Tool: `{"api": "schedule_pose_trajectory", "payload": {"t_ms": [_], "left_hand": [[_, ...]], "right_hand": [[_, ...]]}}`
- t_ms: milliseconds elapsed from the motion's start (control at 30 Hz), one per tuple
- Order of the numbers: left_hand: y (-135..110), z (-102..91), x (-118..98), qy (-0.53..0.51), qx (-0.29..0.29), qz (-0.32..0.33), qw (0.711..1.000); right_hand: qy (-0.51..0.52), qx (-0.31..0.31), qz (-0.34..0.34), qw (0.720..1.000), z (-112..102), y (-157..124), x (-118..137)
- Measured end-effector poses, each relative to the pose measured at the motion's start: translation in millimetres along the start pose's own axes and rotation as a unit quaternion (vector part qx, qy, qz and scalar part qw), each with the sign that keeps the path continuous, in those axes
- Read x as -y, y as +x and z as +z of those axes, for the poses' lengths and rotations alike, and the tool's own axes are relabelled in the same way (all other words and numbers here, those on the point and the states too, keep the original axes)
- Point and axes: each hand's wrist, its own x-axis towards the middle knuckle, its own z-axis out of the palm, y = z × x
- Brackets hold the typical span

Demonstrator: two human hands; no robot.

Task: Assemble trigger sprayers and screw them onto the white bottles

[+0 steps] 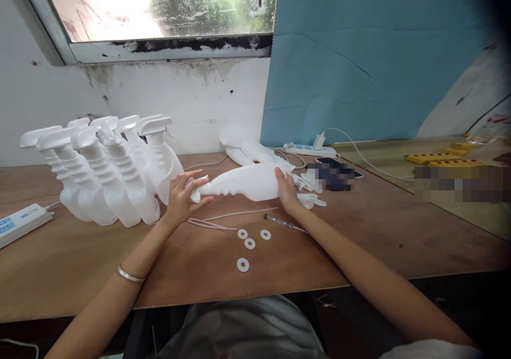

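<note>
Bottle (251, 182) is mid-view, washers (239, 265) at its 6 o'clock; right hand (286, 190) grips the base end at 3, left hand (180, 198) pinches the spray head (195, 195) at 9, so I'd keep both coaxial.

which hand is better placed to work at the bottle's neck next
Probably the left hand: it has the white piece at the neck between thumb and fingers, while the right hand grips the bottle near its base.
</note>
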Motion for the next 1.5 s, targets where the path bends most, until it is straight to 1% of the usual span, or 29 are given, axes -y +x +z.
{"api": "schedule_pose_trajectory", "payload": {"t_ms": [67,133,167,200,267,300,333,367,400,467,533,667,767,833,900,967,1033,1133,1200,1267,1333,1400,1500], "left_hand": [[1,1.3,-6,-0.061,0.024,-0.066,0.996],[2,4.7,-11,-0.111,0.011,-0.148,0.983],[1,7.4,-13,-0.134,-0.001,-0.2,0.97],[0,10.6,-15,-0.16,-0.012,-0.26,0.952],[-1,17.2,-18,-0.22,-0.024,-0.373,0.901],[-2,20.0,-19,-0.252,-0.026,-0.412,0.875],[-3,22.3,-20,-0.279,-0.028,-0.435,0.855],[-4,23.8,-21,-0.299,-0.032,-0.443,0.844],[-4,24.4,-23,-0.311,-0.038,-0.441,0.841],[-4,23.2,-27,-0.31,-0.057,-0.417,0.852],[-3,19.6,-31,-0.292,-0.079,-0.376,0.876],[-1,11.3,-38,-0.255,-0.102,-0.259,0.926],[-2,8.5,-38,-0.254,-0.086,-0.197,0.943],[-3,8.4,-36,-0.277,-0.067,-0.17,0.943],[-4,8.8,-33,-0.311,-0.043,-0.15,0.938],[-4,9.1,-33,-0.339,-0.024,-0.135,0.931],[-3,9.0,-35,-0.348,-0.007,-0.124,0.929],[-2,9.4,-40,-0.325,0.013,-0.12,0.938],[-2,10.3,-40,-0.299,0.003,-0.117,0.947],[-2,11.6,-39,-0.272,-0.011,-0.114,0.955],[-2,12.8,-36,-0.257,-0.004,-0.115,0.96],[-2,13.3,-33,-0.26,0.005,-0.121,0.958],[-2,12.6,-31,-0.264,-0.009,-0.132,0.955]], "right_hand": [[-0.001,-0.009,-0.042,0.999,0,-4,-1],[-0.012,-0.022,-0.08,0.996,0,-7,-2],[-0.02,-0.028,-0.096,0.995,-1,-8,-4],[-0.028,-0.034,-0.109,0.993,-2,-9,-5],[-0.04,-0.044,-0.125,0.99,-4,-9,-8],[-0.043,-0.046,-0.127,0.99,-5,-9,-9],[-0.044,-0.047,-0.126,0.99,-5,-8,-10],[-0.044,-0.048,-0.121,0.99,-6,-8,-11],[-0.042,-0.049,-0.115,0.991,-6,-7,-12],[-0.034,-0.047,-0.1,0.993,-6,-4,-13],[-0.018,-0.036,-0.079,0.996,-4,-1,-13],[0.011,-0.005,-0.009,1.0,0,3,-13],[0.012,0.015,0.054,0.998,1,6,-16],[0.017,0.031,0.096,0.995,1,6,-18],[0.027,0.054,0.142,0.988,1,5,-19],[0.042,0.083,0.179,0.979,1,3,-18],[0.062,0.116,0.196,0.972,2,0,-15],[0.074,0.151,0.202,0.965,5,-5,-10],[0.065,0.166,0.211,0.961,7,-7,-8],[0.055,0.172,0.216,0.96,7,-8,-8],[0.049,0.172,0.219,0.959,8,-8,-9],[0.049,0.168,0.217,0.96,7,-7,-10],[0.043,0.162,0.217,0.962,7,-6,-12]]}}
